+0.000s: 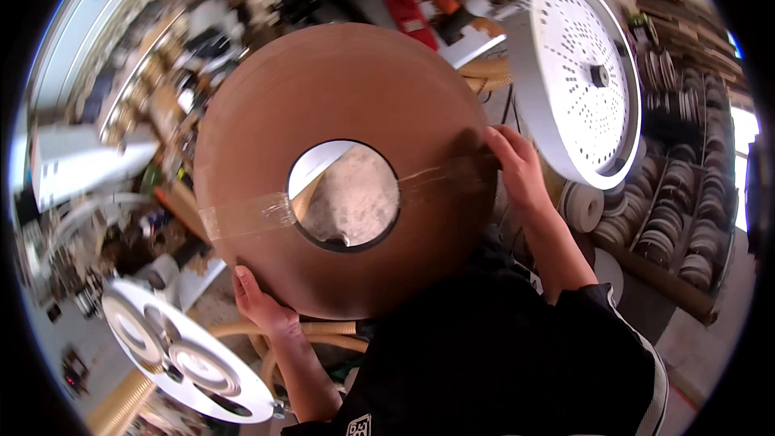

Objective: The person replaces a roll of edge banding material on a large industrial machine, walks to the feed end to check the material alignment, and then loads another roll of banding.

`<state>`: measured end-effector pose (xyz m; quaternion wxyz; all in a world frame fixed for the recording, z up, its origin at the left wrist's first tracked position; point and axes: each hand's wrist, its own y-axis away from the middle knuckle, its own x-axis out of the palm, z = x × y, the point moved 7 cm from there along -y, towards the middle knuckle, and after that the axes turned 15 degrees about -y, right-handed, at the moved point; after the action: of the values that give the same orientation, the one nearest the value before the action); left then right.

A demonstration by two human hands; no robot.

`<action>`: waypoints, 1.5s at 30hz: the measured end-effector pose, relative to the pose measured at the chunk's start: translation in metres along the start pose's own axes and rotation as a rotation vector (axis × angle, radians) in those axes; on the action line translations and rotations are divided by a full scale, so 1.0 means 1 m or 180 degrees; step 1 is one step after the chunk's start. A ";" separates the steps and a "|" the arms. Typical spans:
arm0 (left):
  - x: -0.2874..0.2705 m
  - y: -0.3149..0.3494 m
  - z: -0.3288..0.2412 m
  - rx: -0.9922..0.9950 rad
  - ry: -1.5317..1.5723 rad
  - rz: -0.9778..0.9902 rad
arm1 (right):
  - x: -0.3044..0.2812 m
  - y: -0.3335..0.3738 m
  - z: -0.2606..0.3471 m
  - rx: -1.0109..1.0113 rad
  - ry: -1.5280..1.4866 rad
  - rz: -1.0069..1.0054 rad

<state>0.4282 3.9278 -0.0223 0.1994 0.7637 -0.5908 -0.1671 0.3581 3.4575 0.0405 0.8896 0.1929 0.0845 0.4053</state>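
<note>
A large brown ring-shaped disc [343,85] fills the middle of the view. Its round central hole has a dark rim, and the floor shows through it. Strips of clear tape [249,215] run across its face on both sides of the hole. My left hand [265,307] grips the disc's lower left edge, thumb on the face. At the right edge my right hand [517,163] holds it too, fingers partly hidden. Nearest to my right hand is a white round plate [575,73] with many small holes and a black central knob.
At lower left stands a white round plate [182,355] carrying pale ring-shaped pads. Yellowish ribbed hoses [125,404] run near it. Racks on the right hold several stacked discs [662,218]. Cluttered benches lie at left and back, with a red object [410,20] among them.
</note>
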 end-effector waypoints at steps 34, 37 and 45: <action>0.702 0.181 -0.041 0.1431 -0.2477 0.3654 | -0.444 -0.153 0.098 -0.0856 0.2108 -0.1533; 0.646 0.137 -0.033 0.0772 -0.2368 0.3459 | -0.375 -0.158 0.085 -0.0286 0.2373 -0.0889; 0.428 -0.068 0.163 0.0539 -0.3745 0.2353 | -0.284 -0.175 0.069 0.0467 0.3456 -0.0792</action>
<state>0.5101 3.5107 -0.2054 -0.1699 0.3083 -0.8327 -0.4274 0.3127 3.1203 0.0296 0.7438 0.0065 0.5804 0.3315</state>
